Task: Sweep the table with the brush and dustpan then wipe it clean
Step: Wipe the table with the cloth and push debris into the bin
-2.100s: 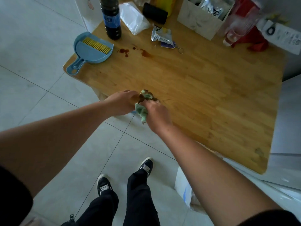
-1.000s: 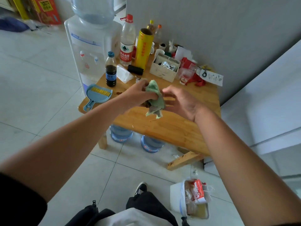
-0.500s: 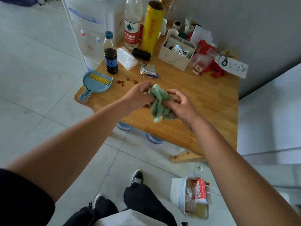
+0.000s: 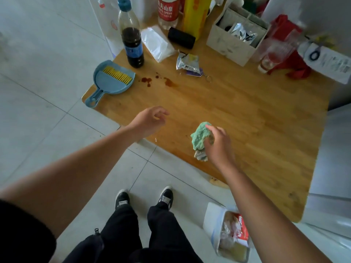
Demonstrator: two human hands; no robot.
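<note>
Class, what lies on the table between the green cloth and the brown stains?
Only bare table, from green cloth to brown stains; the head view shows it.

The top edge cuts off the water bottle [image 4: 168, 11] and yellow roll [image 4: 195, 16]; the right hand [image 4: 218, 145] partly hides the cloth [image 4: 199, 135].

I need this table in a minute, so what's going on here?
A person is standing at the wooden table, cleaning it. Their right hand grips a crumpled green cloth near the table's front edge; the left hand hangs open beside it, holding nothing. The blue dustpan, with the yellow-bristled brush lying in it, sits on the left corner, touched by neither hand. Brown spill spots by the dark drink bottle are not yet wiped.
</note>
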